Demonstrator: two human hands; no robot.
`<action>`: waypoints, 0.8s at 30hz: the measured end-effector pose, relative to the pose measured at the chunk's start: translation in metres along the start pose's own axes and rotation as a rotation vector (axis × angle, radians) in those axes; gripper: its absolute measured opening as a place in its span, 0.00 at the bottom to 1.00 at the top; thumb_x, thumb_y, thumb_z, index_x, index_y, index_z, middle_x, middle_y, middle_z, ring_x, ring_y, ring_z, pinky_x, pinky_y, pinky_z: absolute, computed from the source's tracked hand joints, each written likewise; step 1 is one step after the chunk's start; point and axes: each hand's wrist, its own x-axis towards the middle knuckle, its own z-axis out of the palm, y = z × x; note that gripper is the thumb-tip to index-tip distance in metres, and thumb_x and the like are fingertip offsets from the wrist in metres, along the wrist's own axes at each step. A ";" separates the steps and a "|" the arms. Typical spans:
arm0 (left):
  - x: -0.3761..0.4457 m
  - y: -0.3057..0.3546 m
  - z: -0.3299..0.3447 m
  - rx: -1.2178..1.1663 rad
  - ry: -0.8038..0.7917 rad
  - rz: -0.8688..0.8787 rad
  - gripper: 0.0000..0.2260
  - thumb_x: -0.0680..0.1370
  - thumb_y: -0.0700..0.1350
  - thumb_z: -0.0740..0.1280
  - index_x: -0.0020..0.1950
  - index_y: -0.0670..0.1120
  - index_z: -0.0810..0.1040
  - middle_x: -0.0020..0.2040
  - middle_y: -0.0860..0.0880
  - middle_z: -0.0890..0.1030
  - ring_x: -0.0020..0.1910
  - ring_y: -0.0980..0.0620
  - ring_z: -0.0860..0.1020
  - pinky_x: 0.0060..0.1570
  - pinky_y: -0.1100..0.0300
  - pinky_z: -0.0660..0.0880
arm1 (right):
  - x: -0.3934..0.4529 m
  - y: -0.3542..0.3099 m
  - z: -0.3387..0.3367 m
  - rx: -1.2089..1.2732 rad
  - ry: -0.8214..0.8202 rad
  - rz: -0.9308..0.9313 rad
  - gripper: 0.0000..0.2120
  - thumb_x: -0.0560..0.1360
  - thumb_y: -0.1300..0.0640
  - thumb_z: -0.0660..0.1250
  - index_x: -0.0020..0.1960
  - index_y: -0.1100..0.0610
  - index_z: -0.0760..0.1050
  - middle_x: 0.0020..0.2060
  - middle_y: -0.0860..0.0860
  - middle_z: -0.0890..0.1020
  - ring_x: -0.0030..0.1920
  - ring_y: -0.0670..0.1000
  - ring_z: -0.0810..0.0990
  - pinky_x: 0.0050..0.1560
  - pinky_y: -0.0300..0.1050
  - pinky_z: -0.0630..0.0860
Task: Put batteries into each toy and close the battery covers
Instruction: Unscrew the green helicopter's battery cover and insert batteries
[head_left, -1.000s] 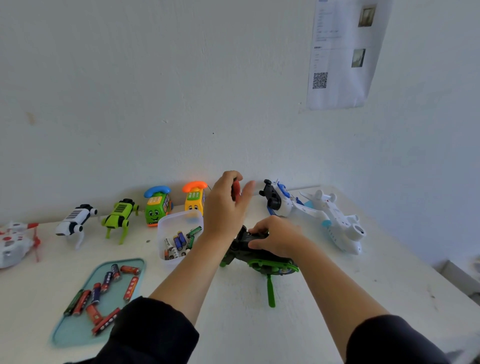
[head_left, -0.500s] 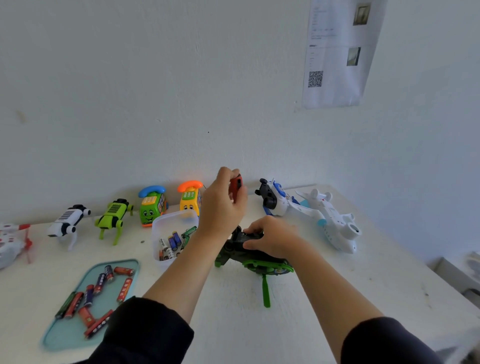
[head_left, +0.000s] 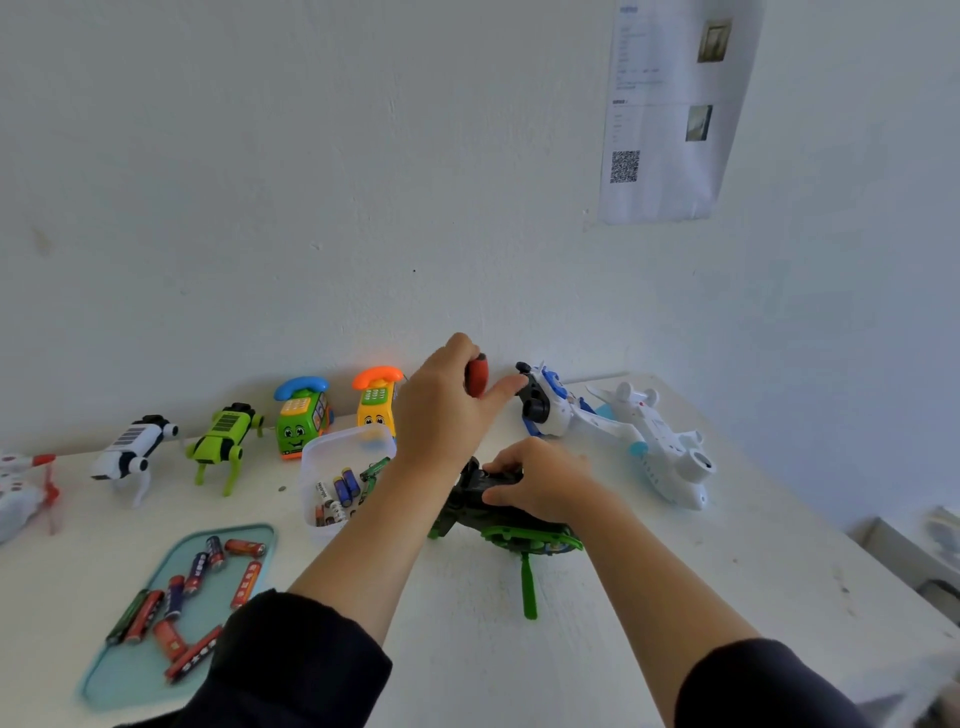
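Head camera showed your left hand (head_left: 447, 410) raised above the green-and-black toy (head_left: 498, 519), fingers curled round a red-handled tool (head_left: 476, 375), probably a screwdriver; its tip was hidden behind the hand, so you could not tell whether it met the toy. The toy lay straight below that hand, at the middle of the white table (head_left: 675, 597), its long axis running roughly left to right, with a green blade (head_left: 529, 587) pointing back toward you. Your right hand (head_left: 540, 486) was the nearer one, pressing down on the toy's black top with bent fingers, steadying it. The coming move, as I judged it, was vertical: the tool down into the cover. Room was tight on the left, where the clear tub of batteries (head_left: 337, 486) sat just beside your left forearm; the teal tray (head_left: 156, 649) lay well apart. The white plane (head_left: 660, 447) stood near on the right.
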 end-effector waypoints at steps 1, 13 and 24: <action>0.002 0.001 0.001 0.037 0.021 0.001 0.19 0.69 0.59 0.68 0.39 0.43 0.72 0.33 0.47 0.77 0.29 0.48 0.73 0.27 0.57 0.71 | -0.001 0.000 0.000 0.001 0.006 -0.001 0.19 0.72 0.42 0.69 0.62 0.42 0.75 0.55 0.43 0.80 0.55 0.49 0.75 0.60 0.52 0.70; 0.003 -0.009 -0.009 0.052 -0.052 -0.054 0.10 0.79 0.41 0.62 0.58 0.41 0.77 0.46 0.43 0.81 0.42 0.44 0.79 0.37 0.63 0.68 | -0.003 -0.002 -0.003 -0.009 -0.012 0.007 0.19 0.72 0.42 0.68 0.62 0.42 0.75 0.55 0.44 0.80 0.55 0.49 0.74 0.59 0.51 0.69; -0.002 -0.005 -0.025 0.069 -0.072 -0.095 0.13 0.76 0.43 0.68 0.60 0.41 0.78 0.41 0.44 0.82 0.40 0.46 0.79 0.38 0.58 0.72 | 0.000 -0.002 -0.001 -0.013 -0.029 0.004 0.19 0.73 0.43 0.68 0.63 0.42 0.75 0.55 0.44 0.80 0.54 0.48 0.75 0.60 0.52 0.70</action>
